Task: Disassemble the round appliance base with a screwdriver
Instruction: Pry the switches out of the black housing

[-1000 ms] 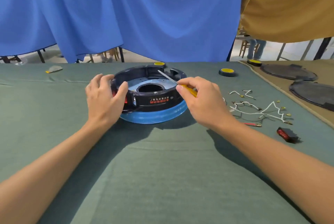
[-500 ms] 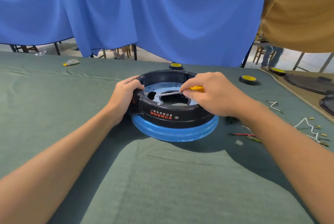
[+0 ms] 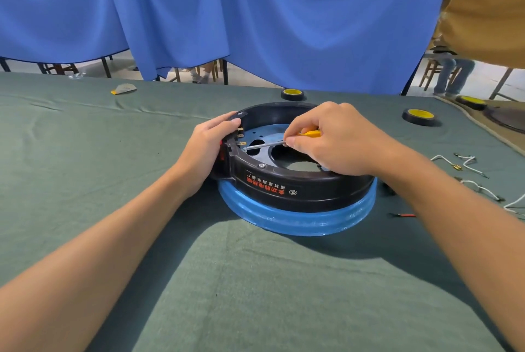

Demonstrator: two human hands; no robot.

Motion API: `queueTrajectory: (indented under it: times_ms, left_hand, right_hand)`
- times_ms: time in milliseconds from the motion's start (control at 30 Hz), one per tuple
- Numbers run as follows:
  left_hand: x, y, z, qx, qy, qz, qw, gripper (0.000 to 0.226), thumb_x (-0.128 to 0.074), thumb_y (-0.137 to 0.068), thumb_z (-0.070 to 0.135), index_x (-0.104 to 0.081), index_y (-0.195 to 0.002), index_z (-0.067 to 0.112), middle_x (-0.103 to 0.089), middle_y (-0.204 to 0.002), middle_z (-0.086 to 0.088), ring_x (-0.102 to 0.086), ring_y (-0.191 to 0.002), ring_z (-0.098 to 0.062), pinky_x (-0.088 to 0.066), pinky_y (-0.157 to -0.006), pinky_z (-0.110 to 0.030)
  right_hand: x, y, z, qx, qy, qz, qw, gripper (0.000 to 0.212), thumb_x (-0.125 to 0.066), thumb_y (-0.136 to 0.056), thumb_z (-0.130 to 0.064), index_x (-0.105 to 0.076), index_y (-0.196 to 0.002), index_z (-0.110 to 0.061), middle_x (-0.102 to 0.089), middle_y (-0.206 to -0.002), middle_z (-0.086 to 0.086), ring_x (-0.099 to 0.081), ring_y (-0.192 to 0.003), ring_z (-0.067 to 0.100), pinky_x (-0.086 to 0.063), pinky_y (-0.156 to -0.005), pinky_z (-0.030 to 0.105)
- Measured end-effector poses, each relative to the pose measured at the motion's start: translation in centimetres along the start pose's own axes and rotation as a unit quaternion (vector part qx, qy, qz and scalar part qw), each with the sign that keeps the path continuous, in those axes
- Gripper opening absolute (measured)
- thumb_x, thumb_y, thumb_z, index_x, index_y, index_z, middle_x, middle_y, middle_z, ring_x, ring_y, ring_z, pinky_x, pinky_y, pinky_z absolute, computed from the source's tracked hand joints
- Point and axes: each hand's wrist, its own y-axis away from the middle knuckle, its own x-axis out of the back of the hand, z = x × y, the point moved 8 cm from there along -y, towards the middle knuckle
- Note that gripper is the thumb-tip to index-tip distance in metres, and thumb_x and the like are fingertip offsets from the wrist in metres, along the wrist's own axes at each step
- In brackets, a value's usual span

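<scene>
So the screwdriver has been swung right round in the last second. A moment ago its tip was pointed up and away beyond the right hand. Now the shaft is laid low across the inside of the round appliance base, and the tip is set down by the brass terminals, just beside the left hand. The yellow handle is pinched in the curled fingers of the right hand, which is held over the middle of the ring. The left hand has been shifted too, and the base's wall by the red switch is now gripped with curled fingers. The base itself is sat on the green cloth between the two hands. Looks like the aiming is done and a screw is about to be turned, though whether the tip is actually seated in a screw head can't be made out. Loose wires are left lying well off to the right of the right hand.
</scene>
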Motion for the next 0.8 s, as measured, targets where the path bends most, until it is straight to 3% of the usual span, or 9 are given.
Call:
queueTrajectory:
  times_ms: [133, 300, 400, 433, 500, 600, 733, 800]
  left_hand:
    - [0.0, 0.1, 0.1, 0.012, 0.01, 0.006, 1.0, 0.026, -0.051, -0.095, 0.016, -0.074, -0.104, 0.025, -0.073, -0.105, -0.011, -0.069, -0.088, -0.028, -0.052, -0.083, -0.037]
    - [-0.3, 0.5, 0.2, 0.027, 0.034, 0.012, 0.999, 0.028, -0.05, -0.094, 0.013, -0.072, -0.108, 0.021, -0.074, -0.104, -0.01, -0.07, -0.083, -0.026, -0.055, -0.074, -0.032]
    - [-0.5, 0.7, 0.3, 0.025, 0.047, 0.012, 0.999, 0.027, -0.05, -0.093, 0.011, -0.073, -0.105, 0.019, -0.073, -0.102, -0.013, -0.068, -0.077, -0.025, -0.054, -0.068, -0.029]
    - [-0.5, 0.7, 0.3, 0.026, 0.052, 0.011, 0.998, 0.027, -0.05, -0.093, 0.011, -0.074, -0.105, 0.019, -0.073, -0.099, -0.012, -0.067, -0.074, -0.024, -0.054, -0.065, -0.028]
    - [-0.5, 0.7, 0.3, 0.03, 0.059, 0.011, 0.998, 0.027, -0.05, -0.093, 0.011, -0.074, -0.105, 0.018, -0.073, -0.097, -0.01, -0.068, -0.07, -0.022, -0.055, -0.062, -0.026]
    - [-0.5, 0.7, 0.2, 0.037, 0.059, 0.011, 0.998, 0.028, -0.051, -0.093, 0.012, -0.072, -0.111, 0.016, -0.073, -0.106, -0.013, -0.069, -0.081, -0.026, -0.055, -0.07, -0.032]
    - [-0.2, 0.7, 0.4, 0.037, 0.052, 0.027, 0.998, 0.026, -0.052, -0.092, 0.012, -0.075, -0.101, 0.021, -0.075, -0.1, -0.009, -0.071, -0.08, -0.024, -0.057, -0.068, -0.029]
    - [0.1, 0.8, 0.6, 0.031, 0.048, 0.041, 0.998, 0.026, -0.054, -0.092, 0.01, -0.075, -0.094, 0.024, -0.076, -0.094, -0.004, -0.072, -0.078, -0.021, -0.059, -0.07, -0.029]
  right_hand:
    - [-0.3, -0.2, -0.1, 0.015, 0.0, 0.002, 1.0, 0.016, -0.059, -0.093, -0.034, -0.07, -0.083, -0.036, -0.052, -0.061, -0.021, -0.04, -0.063, -0.007, -0.038, -0.073, 0.028]
    - [-0.5, -0.3, -0.2, 0.026, 0.014, 0.007, 1.0, 0.015, -0.06, -0.093, -0.034, -0.073, -0.086, -0.035, -0.056, -0.055, -0.033, -0.05, -0.062, -0.01, -0.038, -0.061, 0.023]
    - [-0.5, -0.4, -0.4, 0.038, 0.018, 0.005, 0.999, 0.016, -0.061, -0.093, -0.029, -0.076, -0.089, -0.024, -0.072, -0.077, -0.013, -0.058, -0.071, 0.008, -0.051, -0.068, 0.032]
    - [-0.5, -0.5, -0.4, 0.042, 0.015, 0.003, 0.999, 0.016, -0.062, -0.093, -0.027, -0.077, -0.091, -0.023, -0.073, -0.08, -0.008, -0.059, -0.071, 0.008, -0.052, -0.068, 0.029]
    - [-0.6, -0.7, -0.3, 0.047, -0.005, 0.0, 0.999, 0.014, -0.064, -0.092, -0.024, -0.078, -0.095, -0.025, -0.066, -0.069, -0.02, -0.056, -0.06, -0.009, -0.042, -0.053, 0.009]
    - [-0.6, -1.0, -0.3, 0.048, -0.006, -0.003, 0.999, 0.015, -0.066, -0.092, -0.023, -0.077, -0.102, -0.024, -0.055, -0.067, -0.026, -0.051, -0.055, -0.02, -0.035, -0.052, 0.001]
    - [0.1, -0.5, -0.6, 0.046, 0.019, 0.027, 0.998, 0.015, -0.064, -0.092, -0.025, -0.077, -0.1, -0.026, -0.052, -0.067, -0.025, -0.055, -0.071, -0.009, -0.039, -0.064, 0.006]
    - [1.2, 0.4, -0.5, 0.028, 0.074, 0.1, 0.992, 0.017, -0.058, -0.094, -0.028, -0.075, -0.097, -0.031, -0.055, -0.073, -0.017, -0.055, -0.084, 0.006, -0.045, -0.074, 0.029]
